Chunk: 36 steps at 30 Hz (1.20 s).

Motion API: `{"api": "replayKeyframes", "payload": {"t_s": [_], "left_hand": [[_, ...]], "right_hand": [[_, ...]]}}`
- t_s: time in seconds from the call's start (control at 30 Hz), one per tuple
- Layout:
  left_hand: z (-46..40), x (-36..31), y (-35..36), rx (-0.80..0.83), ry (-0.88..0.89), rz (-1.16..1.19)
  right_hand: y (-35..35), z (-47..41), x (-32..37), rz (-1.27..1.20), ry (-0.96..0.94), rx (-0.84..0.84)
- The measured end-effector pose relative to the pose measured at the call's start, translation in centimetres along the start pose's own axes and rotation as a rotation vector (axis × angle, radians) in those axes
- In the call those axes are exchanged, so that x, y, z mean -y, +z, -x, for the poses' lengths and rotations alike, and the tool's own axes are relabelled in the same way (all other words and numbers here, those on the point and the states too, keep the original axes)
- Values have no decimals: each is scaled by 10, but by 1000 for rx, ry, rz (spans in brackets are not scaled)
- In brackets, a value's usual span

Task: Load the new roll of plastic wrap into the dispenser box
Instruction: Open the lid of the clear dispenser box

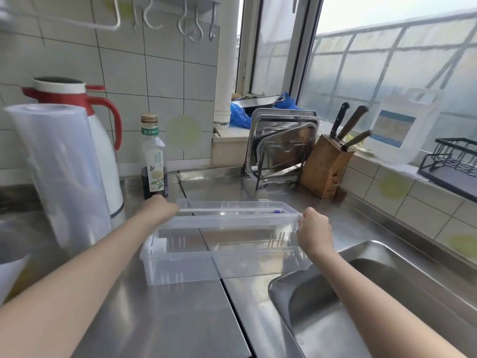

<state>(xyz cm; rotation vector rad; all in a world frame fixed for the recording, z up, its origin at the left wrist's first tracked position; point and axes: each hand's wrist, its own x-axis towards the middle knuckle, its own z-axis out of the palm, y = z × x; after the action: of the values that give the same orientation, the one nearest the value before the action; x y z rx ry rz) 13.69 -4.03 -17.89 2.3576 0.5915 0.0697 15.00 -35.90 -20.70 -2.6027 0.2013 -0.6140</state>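
Fingers (pixel 305 215) of both hands grip one clear dispenser box's (pixel 222 254) lid ends, one roll (pixel 59 174) upright beside.

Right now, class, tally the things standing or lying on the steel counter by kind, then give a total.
Clear dispenser box: 1
Plastic wrap roll: 1
Thermos jug: 1
Bottle: 1
Knife block: 1
Tray rack: 1
Total: 6

Steel counter (pixel 160 319) with sink (pixel 361 293) at right. White tiled wall (pixel 154 73) behind, hooks (pixel 191 24) on a rail up top. Window (pixel 387 60) along the right, grey daylight, frosted railing outside. Tiled sill (pixel 402 202) under the window. White pipe (pixel 227 60) in the corner.
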Motion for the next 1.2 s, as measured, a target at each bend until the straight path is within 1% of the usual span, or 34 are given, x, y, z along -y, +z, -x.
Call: {"api": "replayKeyframes", "payload": {"t_s": [0.1,0.2,0.3,0.37,0.4,0.5,0.63,0.8,0.97,1.1,1.2], "left_hand": [[6,3,-2,28,6,-27],[19,6,-7,23,59,-84],[37,10,-15,-84,142,-208],[50,12,-23,-156,192,-344],[56,13,-26,-164,213,-402],[69,13,-31,-120,221,-498],[77,13,-30,-87,209,-514],[81,13,-24,-106,208,-553],[81,11,-23,-110,220,-561],[83,10,-23,-176,244,-548],[85,8,-23,-189,264,-558]], "right_hand": [[-4,0,0,108,-11,38],[-14,0,4,216,-12,157],[-29,0,9,313,-4,295],[-36,0,12,320,26,373],[-39,0,13,302,56,395],[-44,6,16,224,134,356],[-45,15,14,251,123,277],[-43,21,17,370,-11,208],[-40,21,14,449,-105,144],[-42,20,11,446,-163,111],[-43,20,10,446,-176,105]]}}
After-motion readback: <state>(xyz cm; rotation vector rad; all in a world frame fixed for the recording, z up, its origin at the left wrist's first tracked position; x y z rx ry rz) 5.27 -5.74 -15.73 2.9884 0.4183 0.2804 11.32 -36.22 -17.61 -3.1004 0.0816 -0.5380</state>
